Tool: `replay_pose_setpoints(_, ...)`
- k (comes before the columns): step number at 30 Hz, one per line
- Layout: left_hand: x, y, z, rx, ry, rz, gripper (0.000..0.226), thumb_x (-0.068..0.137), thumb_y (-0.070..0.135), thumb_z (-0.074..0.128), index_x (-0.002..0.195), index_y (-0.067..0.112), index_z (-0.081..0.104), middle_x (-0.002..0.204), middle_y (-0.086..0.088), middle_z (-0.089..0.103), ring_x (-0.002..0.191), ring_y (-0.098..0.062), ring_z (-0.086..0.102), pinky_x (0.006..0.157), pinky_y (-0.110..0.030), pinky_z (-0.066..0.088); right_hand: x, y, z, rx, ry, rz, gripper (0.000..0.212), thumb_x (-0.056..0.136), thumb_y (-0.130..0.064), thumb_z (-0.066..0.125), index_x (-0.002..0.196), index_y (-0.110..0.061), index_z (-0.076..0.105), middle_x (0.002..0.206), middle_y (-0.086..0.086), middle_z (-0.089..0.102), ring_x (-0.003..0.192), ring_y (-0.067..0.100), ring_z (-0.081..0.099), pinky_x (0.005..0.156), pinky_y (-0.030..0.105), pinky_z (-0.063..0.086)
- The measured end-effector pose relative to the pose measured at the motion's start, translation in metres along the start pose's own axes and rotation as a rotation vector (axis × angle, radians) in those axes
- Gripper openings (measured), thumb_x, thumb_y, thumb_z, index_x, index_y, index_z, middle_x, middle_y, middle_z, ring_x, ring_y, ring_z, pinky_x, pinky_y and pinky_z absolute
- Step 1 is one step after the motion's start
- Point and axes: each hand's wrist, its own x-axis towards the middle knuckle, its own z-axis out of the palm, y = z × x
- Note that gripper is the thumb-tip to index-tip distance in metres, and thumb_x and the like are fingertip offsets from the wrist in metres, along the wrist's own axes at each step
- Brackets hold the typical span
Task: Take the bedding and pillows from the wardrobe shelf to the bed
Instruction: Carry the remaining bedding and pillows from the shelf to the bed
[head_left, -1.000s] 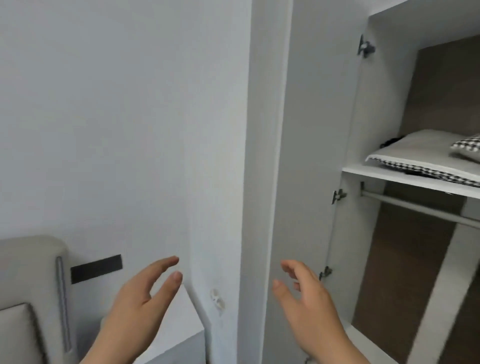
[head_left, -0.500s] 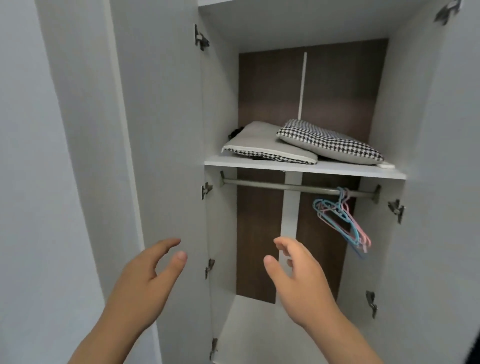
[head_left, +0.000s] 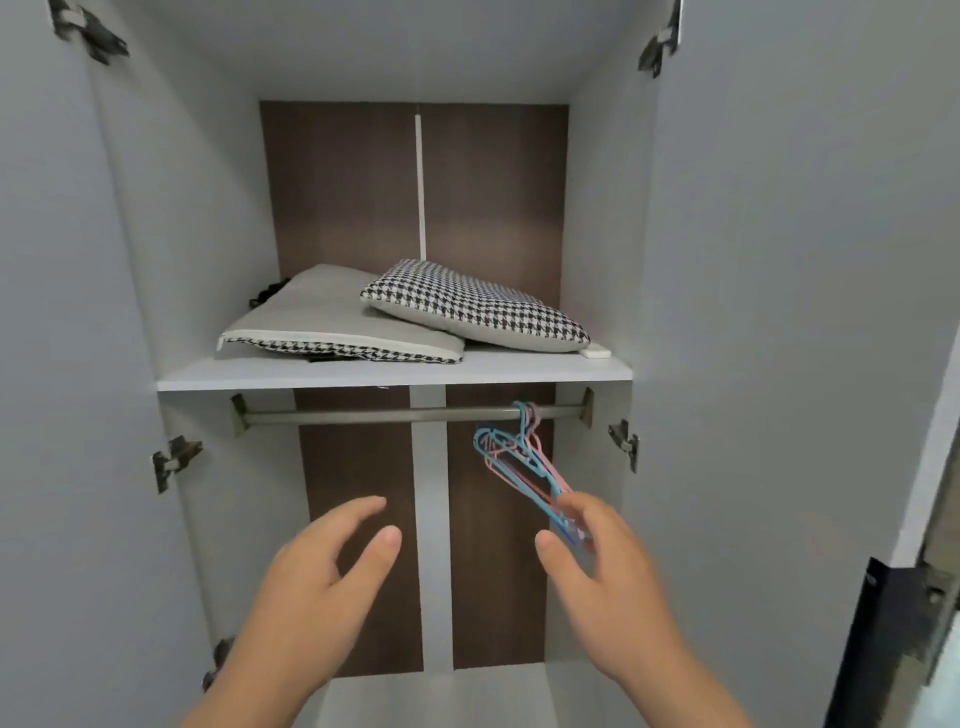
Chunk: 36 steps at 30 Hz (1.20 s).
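**At open wardrobe, both hands empty**

I see the wardrobe shelf (head_left: 395, 375) across mid-frame. The grey pillow (head_left: 332, 325) lies flat at left-centre of the shelf, checked side down. The houndstooth pillow (head_left: 478, 306) leans on its right edge, right of centre. Below the shelf, the rail (head_left: 395, 414) carries pink and blue hangers (head_left: 519, 457). My left hand (head_left: 322, 587) and right hand (head_left: 608, 577) sit low in frame, fingers spread, holding nothing. Right fingertips overlap the hangers; contact unclear.

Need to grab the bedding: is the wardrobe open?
Open: both doors swung aside, pillows on the shelf in plain view.
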Motion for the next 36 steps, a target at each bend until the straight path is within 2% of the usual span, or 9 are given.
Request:
replay_pose_setpoints(4,0.046,0.004,0.028,0.014,0.017,0.015,0.038,0.091,0.041,0.053,0.128,0.033,0.056,0.131,0.015,0.055,0.125,-0.01,0.047,0.107,-0.034,0.037,0.051,0.011,0.004,0.028,0.017,-0.014,0.036,0.091,-0.044,0.056,0.125,-0.035,0.051,0.129,-0.012,0.055,0.118,0.009,0.052,0.098,0.037,0.05)
replay_pose_setpoints(6,0.065,0.006,0.038,0.0,0.03,0.022,0.041,0.089,0.052,0.051,0.126,0.035,0.057,0.13,0.014,0.057,0.125,-0.01,0.048,0.106,-0.035,0.038,0.069,0.012,0.01,0.045,0.036,-0.027,0.037,0.09,-0.047,0.054,0.125,-0.036,0.051,0.128,-0.014,0.055,0.118,0.009,0.052,0.098,0.041,0.05)
replay_pose_setpoints(9,0.088,0.008,0.05,-0.023,0.058,0.06,0.057,0.071,0.068,0.043,0.119,0.041,0.059,0.123,0.019,0.06,0.121,-0.006,0.052,0.103,-0.033,0.041,0.094,0.014,0.017,0.069,0.072,-0.044,0.037,0.09,-0.047,0.053,0.126,-0.036,0.051,0.126,-0.017,0.055,0.118,0.007,0.051,0.102,0.044,0.047)
replay_pose_setpoints(15,0.146,0.014,0.062,-0.049,0.068,0.092,0.069,0.067,0.07,0.042,0.124,0.035,0.061,0.123,0.016,0.062,0.111,-0.004,0.058,0.102,-0.037,0.044,0.154,0.014,0.019,0.11,0.154,-0.058,0.036,0.091,-0.038,0.058,0.126,-0.029,0.055,0.12,-0.015,0.055,0.116,0.006,0.051,0.094,0.027,0.041)
replay_pose_setpoints(18,0.185,0.016,0.064,-0.027,0.07,0.151,0.06,0.075,0.067,0.045,0.125,0.038,0.058,0.12,0.02,0.059,0.098,-0.002,0.059,0.091,-0.03,0.043,0.186,0.01,0.02,0.097,0.205,-0.066,0.037,0.091,-0.036,0.058,0.127,-0.027,0.055,0.12,-0.014,0.055,0.115,0.008,0.051,0.092,0.027,0.039)
replay_pose_setpoints(21,0.23,0.014,0.062,-0.012,0.106,0.198,0.04,0.089,0.049,0.051,0.126,0.035,0.058,0.122,0.016,0.056,0.106,-0.003,0.05,0.09,-0.027,0.038,0.219,0.001,0.027,0.065,0.227,-0.085,0.039,0.092,-0.04,0.055,0.13,-0.029,0.052,0.124,-0.014,0.052,0.116,0.01,0.051,0.093,0.029,0.04)
replay_pose_setpoints(26,0.316,0.015,0.053,0.05,0.136,0.28,0.043,0.089,0.047,0.05,0.128,0.032,0.057,0.13,0.008,0.058,0.113,-0.013,0.051,0.09,-0.033,0.04,0.282,-0.019,0.045,-0.02,0.287,-0.131,0.046,0.091,-0.043,0.052,0.134,-0.028,0.049,0.135,-0.012,0.051,0.125,0.012,0.047,0.105,0.036,0.04)
replay_pose_setpoints(33,0.418,0.041,0.057,0.189,0.14,0.273,0.052,0.09,0.051,0.047,0.132,0.021,0.055,0.137,-0.004,0.056,0.123,-0.025,0.051,0.097,-0.038,0.04,0.366,-0.034,0.039,-0.204,0.377,-0.126,0.049,0.092,-0.046,0.049,0.133,-0.02,0.051,0.134,0.001,0.055,0.125,0.02,0.048,0.1,0.036,0.04)
replay_pose_setpoints(36,0.45,0.054,0.064,0.283,0.101,0.249,0.051,0.088,0.052,0.045,0.12,0.014,0.057,0.125,-0.009,0.061,0.116,-0.031,0.052,0.082,-0.037,0.04,0.402,-0.035,0.031,-0.245,0.39,-0.08,0.051,0.091,-0.048,0.048,0.133,-0.019,0.051,0.133,0.006,0.055,0.125,0.025,0.049,0.1,0.038,0.041)
